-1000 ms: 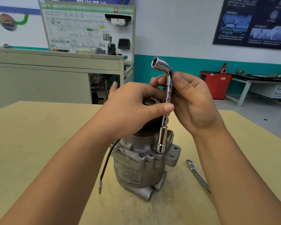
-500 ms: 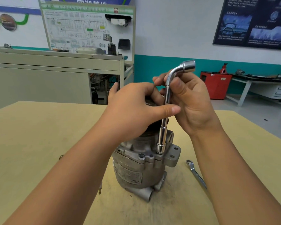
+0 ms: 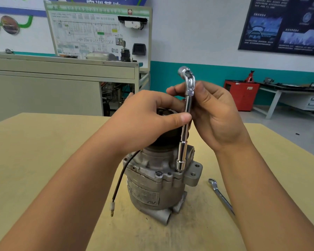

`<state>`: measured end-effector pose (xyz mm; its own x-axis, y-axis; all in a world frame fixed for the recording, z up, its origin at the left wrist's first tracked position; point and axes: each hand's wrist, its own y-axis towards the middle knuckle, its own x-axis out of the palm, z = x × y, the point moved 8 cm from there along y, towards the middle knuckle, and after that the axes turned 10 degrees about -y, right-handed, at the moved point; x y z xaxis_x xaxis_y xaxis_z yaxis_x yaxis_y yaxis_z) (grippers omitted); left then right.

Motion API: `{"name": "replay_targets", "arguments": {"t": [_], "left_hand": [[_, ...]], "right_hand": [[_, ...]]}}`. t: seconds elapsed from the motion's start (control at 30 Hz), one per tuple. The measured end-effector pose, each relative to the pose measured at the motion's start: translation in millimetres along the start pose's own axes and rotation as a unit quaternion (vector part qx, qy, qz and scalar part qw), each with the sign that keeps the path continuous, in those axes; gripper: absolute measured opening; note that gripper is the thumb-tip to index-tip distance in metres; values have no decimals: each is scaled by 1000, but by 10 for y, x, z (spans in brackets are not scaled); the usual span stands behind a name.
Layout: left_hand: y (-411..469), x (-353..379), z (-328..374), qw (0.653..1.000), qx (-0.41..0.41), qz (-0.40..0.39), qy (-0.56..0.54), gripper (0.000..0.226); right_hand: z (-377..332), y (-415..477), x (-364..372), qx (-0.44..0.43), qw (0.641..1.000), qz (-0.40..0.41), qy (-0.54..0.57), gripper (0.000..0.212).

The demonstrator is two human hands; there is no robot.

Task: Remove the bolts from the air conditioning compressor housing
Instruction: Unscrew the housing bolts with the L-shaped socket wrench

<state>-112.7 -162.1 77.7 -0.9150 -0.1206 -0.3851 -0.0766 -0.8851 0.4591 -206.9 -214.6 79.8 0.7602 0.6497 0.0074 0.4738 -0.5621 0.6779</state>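
Compressor (image 3: 152,182) stood upright on the table (image 3: 34,151); heavy rigid casting, we judged. Our left hand (image 3: 143,122) and right hand (image 3: 216,113) both pinched the slick L-socket wrench (image 3: 186,124) mid-shaft, its best hold, socket over a hidden bolt.

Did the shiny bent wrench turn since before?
Yes. The shiny L-shaped socket wrench spun: its bent top swung from right to left, lower end staying on the grey metal compressor.

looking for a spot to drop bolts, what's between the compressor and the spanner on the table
Only bare, scuffed tabletop between the compressor and the ring spanner, in the head view.
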Motion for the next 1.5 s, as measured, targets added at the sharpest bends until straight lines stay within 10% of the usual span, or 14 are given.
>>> {"name": "replay_targets", "arguments": {"t": [1.07, 1.5], "left_hand": [[-2, 9, 43, 994, 1, 88, 72, 30], [-8, 0, 62, 999, 16, 13, 29, 6]], "right_hand": [[-4, -10, -41, 14, 999, 42, 11, 5], [8, 0, -20, -2, 1000, 6, -10, 36]]}}
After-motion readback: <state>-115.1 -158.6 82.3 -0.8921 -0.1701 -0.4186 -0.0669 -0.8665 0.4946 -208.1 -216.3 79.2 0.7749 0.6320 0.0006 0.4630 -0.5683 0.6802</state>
